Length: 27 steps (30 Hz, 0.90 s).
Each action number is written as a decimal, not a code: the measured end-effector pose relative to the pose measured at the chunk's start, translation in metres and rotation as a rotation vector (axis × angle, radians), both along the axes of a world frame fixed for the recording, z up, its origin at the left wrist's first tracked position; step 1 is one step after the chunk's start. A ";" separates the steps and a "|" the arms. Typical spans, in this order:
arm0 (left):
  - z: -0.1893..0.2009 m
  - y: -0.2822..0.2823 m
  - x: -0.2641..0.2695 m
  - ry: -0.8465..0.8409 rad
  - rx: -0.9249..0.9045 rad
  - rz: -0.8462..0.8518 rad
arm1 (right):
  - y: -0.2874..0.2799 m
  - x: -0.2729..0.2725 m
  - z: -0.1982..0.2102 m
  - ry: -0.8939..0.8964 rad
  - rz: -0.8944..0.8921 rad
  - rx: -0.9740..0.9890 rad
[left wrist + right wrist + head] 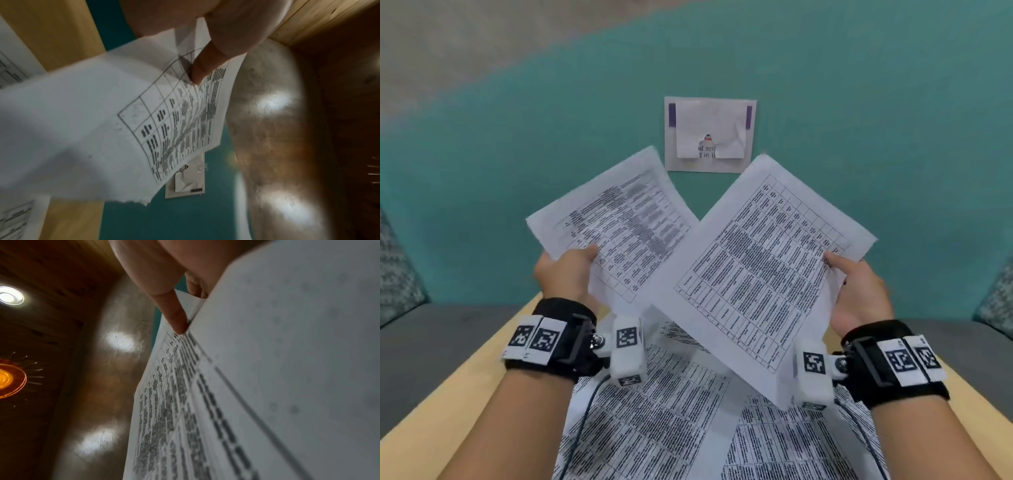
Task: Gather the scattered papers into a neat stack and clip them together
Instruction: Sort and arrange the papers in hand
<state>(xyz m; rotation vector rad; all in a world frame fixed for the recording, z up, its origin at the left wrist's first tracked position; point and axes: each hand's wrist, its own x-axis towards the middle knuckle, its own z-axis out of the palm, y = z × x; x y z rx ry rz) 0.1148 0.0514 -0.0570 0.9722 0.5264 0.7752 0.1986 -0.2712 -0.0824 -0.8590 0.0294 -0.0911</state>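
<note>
My left hand (566, 270) pinches a printed table sheet (619, 219) by its near left edge, raised above the table; in the left wrist view the thumb (202, 69) presses on that sheet (174, 123). My right hand (858, 291) pinches a second printed sheet (760, 270) at its right edge, and this sheet overlaps the left one in front. In the right wrist view the thumb (174, 316) lies on top of the right sheet (185, 402). More printed sheets (654, 421) lie scattered on the wooden table (448, 404) beneath my wrists. No clip is visible.
A teal wall (859, 120) faces me with a taped paper notice (709, 134) on it. Grey seat cushions (431, 329) flank the table on both sides. Cables (582, 425) run from the wrist cameras over the sheets on the table.
</note>
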 end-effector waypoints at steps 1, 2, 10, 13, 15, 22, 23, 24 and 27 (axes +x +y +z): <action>0.000 -0.004 0.001 -0.008 -0.005 -0.026 | 0.003 -0.002 0.000 0.030 0.056 0.036; 0.002 -0.008 0.001 -0.007 -0.012 -0.053 | 0.005 -0.004 0.001 0.063 0.101 0.065; -0.002 -0.023 0.016 0.026 -0.055 -0.334 | 0.019 -0.014 0.000 0.220 0.235 0.230; -0.007 -0.030 0.019 0.062 -0.003 -0.360 | 0.021 -0.012 0.000 0.239 0.246 0.239; -0.009 -0.034 0.019 0.052 0.016 -0.351 | 0.022 -0.010 0.001 0.245 0.243 0.243; -0.008 -0.052 0.016 0.022 0.089 -0.390 | 0.033 -0.015 0.003 0.243 0.242 0.283; -0.010 -0.053 0.017 0.026 0.102 -0.395 | 0.034 -0.015 0.002 0.246 0.254 0.281; -0.010 -0.054 0.018 0.029 0.120 -0.409 | 0.035 -0.015 0.002 0.241 0.267 0.278; -0.012 -0.058 0.018 0.051 0.176 -0.464 | 0.034 -0.015 0.001 0.232 0.273 0.261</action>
